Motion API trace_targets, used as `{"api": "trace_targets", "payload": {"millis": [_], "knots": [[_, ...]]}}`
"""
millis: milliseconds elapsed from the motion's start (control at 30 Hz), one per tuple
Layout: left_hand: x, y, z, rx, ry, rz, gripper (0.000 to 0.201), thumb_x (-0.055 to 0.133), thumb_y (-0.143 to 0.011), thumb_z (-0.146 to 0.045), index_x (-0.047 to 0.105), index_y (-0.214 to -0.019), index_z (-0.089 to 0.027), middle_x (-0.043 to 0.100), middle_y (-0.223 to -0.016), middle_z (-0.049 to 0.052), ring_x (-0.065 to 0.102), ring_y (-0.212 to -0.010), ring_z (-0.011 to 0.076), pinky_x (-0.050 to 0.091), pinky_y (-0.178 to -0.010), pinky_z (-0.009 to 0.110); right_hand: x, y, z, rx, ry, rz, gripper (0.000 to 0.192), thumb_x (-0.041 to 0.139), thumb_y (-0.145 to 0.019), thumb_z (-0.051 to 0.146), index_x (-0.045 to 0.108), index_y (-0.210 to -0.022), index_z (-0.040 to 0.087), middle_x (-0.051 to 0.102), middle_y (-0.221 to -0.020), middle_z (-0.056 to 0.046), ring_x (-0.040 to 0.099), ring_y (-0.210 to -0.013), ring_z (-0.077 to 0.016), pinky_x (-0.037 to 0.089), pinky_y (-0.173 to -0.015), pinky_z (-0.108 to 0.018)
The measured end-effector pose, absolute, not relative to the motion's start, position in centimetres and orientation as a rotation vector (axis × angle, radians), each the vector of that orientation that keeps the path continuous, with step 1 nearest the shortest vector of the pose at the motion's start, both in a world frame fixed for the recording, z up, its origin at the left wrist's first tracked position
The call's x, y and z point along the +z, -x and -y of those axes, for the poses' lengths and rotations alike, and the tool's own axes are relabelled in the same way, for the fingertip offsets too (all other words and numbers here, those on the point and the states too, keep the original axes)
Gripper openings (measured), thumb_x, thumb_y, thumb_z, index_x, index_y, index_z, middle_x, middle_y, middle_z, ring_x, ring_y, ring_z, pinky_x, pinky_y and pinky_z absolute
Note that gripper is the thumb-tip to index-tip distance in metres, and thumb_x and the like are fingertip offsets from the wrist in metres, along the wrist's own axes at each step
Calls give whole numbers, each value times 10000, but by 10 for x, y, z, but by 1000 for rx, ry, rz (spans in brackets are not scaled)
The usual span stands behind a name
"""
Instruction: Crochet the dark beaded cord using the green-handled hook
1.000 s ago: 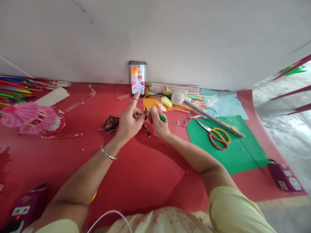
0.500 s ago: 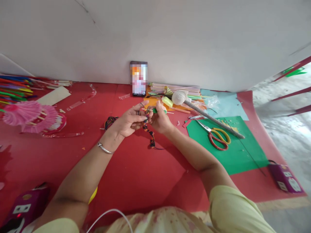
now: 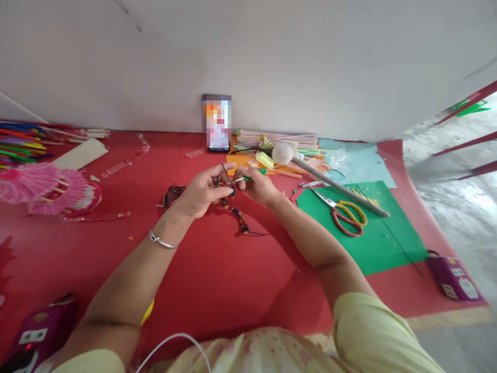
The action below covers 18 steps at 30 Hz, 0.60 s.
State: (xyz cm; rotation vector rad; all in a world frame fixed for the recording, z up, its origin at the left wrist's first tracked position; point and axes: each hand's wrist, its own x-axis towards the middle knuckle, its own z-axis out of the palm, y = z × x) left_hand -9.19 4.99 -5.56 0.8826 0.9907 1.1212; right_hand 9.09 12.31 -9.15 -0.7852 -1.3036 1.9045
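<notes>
My left hand (image 3: 204, 192) pinches a dark, multicoloured crocheted strip (image 3: 235, 211) between thumb and fingers, with yarn looped over the raised index finger. The strip's lower end hangs down to the red table. In my right hand (image 3: 258, 186) is a crochet hook (image 3: 248, 177) with a green handle, its thin metal shaft pointing left into the work by my left fingertips. Where the hook's tip meets the yarn is too small to make out. Beside my left wrist lies a bundle of multicoloured yarn (image 3: 173, 197), partly covered by the hand.
A phone (image 3: 218, 124) leans against the wall. To the right, scissors (image 3: 345, 212) lie on a green sheet (image 3: 396, 233), near a grey stick with a white ball (image 3: 283, 152). Pink paper craft (image 3: 50, 189) sits left. Purple power boxes (image 3: 454, 277) stand at both sides.
The hook has turned in my right hand, its shaft now reaching left into the work. My left index finger is raised with yarn around it. The hanging strip has swung slightly.
</notes>
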Motion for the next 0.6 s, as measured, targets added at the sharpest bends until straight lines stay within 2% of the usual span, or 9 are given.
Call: {"api": "trace_targets", "payload": {"millis": [233, 433, 600], "knots": [[-56, 93, -50, 1131, -986, -1025, 676, 946, -665, -166, 802, -1324, -198, 613, -739, -43, 463, -561, 79, 284, -494, 230, -92, -89, -122, 1920, 824, 1293, 562, 681, -977, 591, 586, -567, 218, 553, -570, 8, 477, -574, -133, 395, -596, -267], [-54, 95, -48, 1090, -1076, -1027, 679, 928, -690, -182, 798, -1357, -186, 667, -779, -18, 579, -668, 119, 472, -639, 259, -100, -95, -130, 1899, 721, 1343, 534, 702, -933, 580, 598, -551, 221, 551, -574, 1, 481, -581, -135, 388, -597, -280], [-49, 95, -45, 1031, -1134, -1053, 597, 888, -713, -170, 822, -1306, -186, 656, -801, -4, 578, -720, 137, 474, -671, 271, -102, -100, -133, 1827, 731, 1449, 501, 712, -871, 550, 621, -507, 219, 561, -537, -6, 518, -599, -141, 412, -638, -294]]}}
